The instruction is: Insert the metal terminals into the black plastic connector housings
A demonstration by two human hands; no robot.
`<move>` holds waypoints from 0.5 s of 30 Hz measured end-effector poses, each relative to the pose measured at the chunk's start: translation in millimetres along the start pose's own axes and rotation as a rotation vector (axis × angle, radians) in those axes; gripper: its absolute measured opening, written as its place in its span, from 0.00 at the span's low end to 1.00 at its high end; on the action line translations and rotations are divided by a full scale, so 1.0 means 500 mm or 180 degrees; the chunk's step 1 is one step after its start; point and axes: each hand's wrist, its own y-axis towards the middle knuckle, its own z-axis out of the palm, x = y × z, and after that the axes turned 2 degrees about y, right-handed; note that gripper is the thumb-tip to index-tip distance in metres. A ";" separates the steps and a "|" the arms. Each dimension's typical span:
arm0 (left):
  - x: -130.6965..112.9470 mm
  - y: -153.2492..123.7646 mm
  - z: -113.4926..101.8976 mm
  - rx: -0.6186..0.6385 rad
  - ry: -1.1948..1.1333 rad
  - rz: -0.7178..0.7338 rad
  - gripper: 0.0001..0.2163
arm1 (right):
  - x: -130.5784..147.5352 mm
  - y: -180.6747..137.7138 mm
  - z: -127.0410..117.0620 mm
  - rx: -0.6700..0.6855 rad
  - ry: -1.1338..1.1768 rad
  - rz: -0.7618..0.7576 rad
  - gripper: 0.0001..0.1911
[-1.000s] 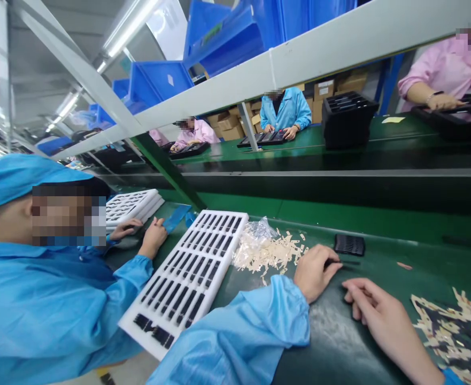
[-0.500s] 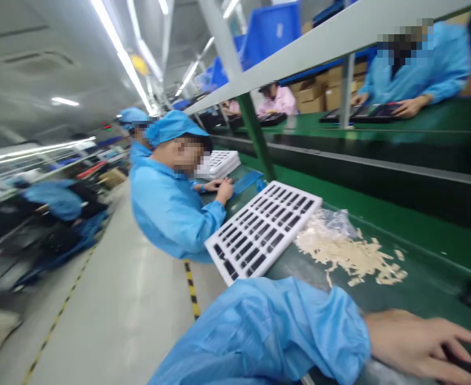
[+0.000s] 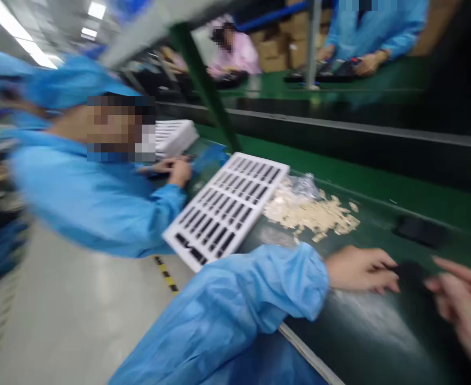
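The view is smeared by motion. My left hand (image 3: 359, 270) lies on the dark green bench (image 3: 363, 331), its fingers pinched on a small black part (image 3: 410, 274). My right hand (image 3: 463, 299) comes in from the right edge, and its blurred fingertips reach to the same part. Whether they grip it I cannot make out. A second black part (image 3: 417, 230) lies on the bench just beyond my hands.
A white tray (image 3: 227, 208) with rows of dark slots sits left of a pile of beige scraps (image 3: 311, 211). A co-worker in a blue coat (image 3: 99, 198) works at my left beside stacked white trays (image 3: 175, 136). Other people sit across the green conveyor (image 3: 339, 160).
The camera swung left toward the aisle and has turned back to the bench. My right hand is in view again, and both hands now meet at the small black part.
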 end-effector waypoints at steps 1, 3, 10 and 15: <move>0.003 -0.003 0.004 -0.0067 0.0078 -0.0031 0.06 | 0.015 -0.024 -0.020 -0.0529 -0.0105 0.0036 0.22; 0.006 -0.003 0.000 -0.0180 0.0213 0.0058 0.06 | 0.042 -0.047 -0.051 -0.0967 -0.0283 -0.0134 0.19; 0.004 0.005 -0.021 -0.0097 0.0367 0.0347 0.08 | 0.024 -0.025 -0.207 -0.0742 -0.1659 0.0222 0.14; -0.003 -0.004 -0.018 -0.0185 0.0569 0.0275 0.08 | -0.011 -0.029 -0.245 -0.0426 -0.2335 0.0134 0.11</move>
